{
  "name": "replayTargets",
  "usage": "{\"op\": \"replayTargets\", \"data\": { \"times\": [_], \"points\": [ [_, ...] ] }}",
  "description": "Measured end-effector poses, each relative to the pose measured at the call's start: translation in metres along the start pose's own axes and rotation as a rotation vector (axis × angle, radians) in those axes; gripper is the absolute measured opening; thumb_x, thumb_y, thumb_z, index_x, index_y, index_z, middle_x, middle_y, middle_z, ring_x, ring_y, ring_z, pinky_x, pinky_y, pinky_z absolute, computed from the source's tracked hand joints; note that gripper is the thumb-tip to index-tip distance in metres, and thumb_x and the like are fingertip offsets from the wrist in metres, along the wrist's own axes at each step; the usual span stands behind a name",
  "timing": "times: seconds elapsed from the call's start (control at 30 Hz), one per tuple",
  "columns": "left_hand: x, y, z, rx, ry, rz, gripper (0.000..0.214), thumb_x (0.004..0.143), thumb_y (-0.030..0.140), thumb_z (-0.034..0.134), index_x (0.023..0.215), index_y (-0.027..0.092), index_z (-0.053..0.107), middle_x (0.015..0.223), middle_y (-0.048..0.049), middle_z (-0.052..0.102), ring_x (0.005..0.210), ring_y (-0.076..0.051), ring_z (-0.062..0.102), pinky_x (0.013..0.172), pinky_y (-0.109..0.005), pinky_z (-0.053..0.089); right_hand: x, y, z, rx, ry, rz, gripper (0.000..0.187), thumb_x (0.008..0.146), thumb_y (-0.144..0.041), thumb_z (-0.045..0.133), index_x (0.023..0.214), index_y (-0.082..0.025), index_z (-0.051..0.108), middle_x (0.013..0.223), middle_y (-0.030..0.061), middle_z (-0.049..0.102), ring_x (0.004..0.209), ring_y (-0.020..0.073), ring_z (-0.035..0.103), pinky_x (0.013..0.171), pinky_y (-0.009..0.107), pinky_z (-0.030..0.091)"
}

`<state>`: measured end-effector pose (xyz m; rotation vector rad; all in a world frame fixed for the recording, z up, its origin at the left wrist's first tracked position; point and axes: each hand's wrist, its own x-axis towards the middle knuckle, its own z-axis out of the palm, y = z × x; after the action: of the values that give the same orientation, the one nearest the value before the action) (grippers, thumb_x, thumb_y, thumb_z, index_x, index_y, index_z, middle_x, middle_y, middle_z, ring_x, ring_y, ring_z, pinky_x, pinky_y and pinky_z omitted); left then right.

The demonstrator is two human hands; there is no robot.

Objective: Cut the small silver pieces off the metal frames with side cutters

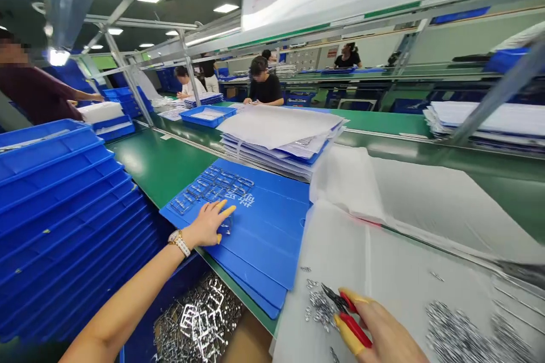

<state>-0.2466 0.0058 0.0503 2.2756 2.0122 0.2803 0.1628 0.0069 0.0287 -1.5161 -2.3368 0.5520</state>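
Observation:
My left hand (pixel 206 225), with yellow finger covers and a watch at the wrist, reaches over a blue plastic sheet (pixel 268 221). Its fingers are spread; a small shiny metal frame piece (pixel 227 226) lies partly hidden beneath them. Just beyond, several linked metal frames with small parts (pixel 213 184) lie in rows on the same sheet. In my right hand (pixel 378 326), also with yellow finger covers, are red-handled cutting pliers (pixel 351 317). Their dark jaws point at a small pile of loose shiny metal parts (pixel 321 307) on white sheeting (pixel 340 244).
A larger heap of metal parts (pixel 457 332) lies at right. Below the table edge, a bin holds metal scrap frames (pixel 204 317). Stacked blue trays (pixel 68 210) rise at left. A paper-topped stack (pixel 276 127) stands behind the sheet. Several people work farther back.

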Motion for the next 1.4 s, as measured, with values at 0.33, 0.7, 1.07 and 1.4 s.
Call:
{"op": "replayTargets", "data": {
  "times": [0.33, 0.7, 1.07, 1.4],
  "points": [
    [0.026, 0.071, 0.016, -1.560, -0.059, -0.043, 0.072, 0.080, 0.052, 0.043, 0.144, 0.032, 0.015, 0.143, -0.0103, 0.034, 0.124, -0.037, 0.040, 0.090, -0.056, 0.041, -0.019, 0.004, -0.015, 0.056, -0.042, 0.109, 0.044, 0.082, -0.032, 0.044, 0.124, -0.019, 0.051, 0.113, 0.0108, 0.061, 0.105, 0.0243, 0.056, 0.091, 0.040, 0.041],
    [0.029, 0.213, 0.064, -2.332, -0.235, -0.408, 0.070, 0.084, 0.066, 0.029, 0.117, 0.013, 0.059, 0.113, -0.0148, 0.063, 0.092, -0.025, 0.062, 0.088, -0.041, 0.042, -0.006, -0.037, -0.011, -0.067, 0.051, -0.004, 0.032, 0.083, -0.024, 0.046, 0.115, -0.019, 0.053, 0.095, 0.0088, 0.062, 0.088, 0.0247, 0.057, 0.074, 0.038, 0.041],
    [0.021, 0.221, 0.077, -2.060, -0.078, -0.290, 0.069, 0.083, 0.066, 0.031, 0.119, 0.015, 0.060, 0.115, -0.0139, 0.063, 0.105, -0.027, 0.054, 0.098, -0.040, 0.035, 0.010, -0.059, -0.012, -0.137, 0.002, -0.008, 0.028, 0.080, -0.024, 0.053, 0.108, -0.020, 0.056, 0.092, 0.0072, 0.064, 0.084, 0.0248, 0.058, 0.069, 0.035, 0.037],
    [0.020, 0.220, 0.081, -2.000, -0.061, -0.256, 0.067, 0.081, 0.066, 0.037, 0.120, 0.017, 0.060, 0.118, -0.0139, 0.062, 0.108, -0.028, 0.054, 0.100, -0.042, 0.034, 0.005, -0.059, -0.017, -0.144, 0.005, -0.007, 0.027, 0.080, -0.024, 0.053, 0.106, -0.021, 0.057, 0.090, 0.0064, 0.064, 0.084, 0.0247, 0.058, 0.069, 0.034, 0.037]
  ]
}}
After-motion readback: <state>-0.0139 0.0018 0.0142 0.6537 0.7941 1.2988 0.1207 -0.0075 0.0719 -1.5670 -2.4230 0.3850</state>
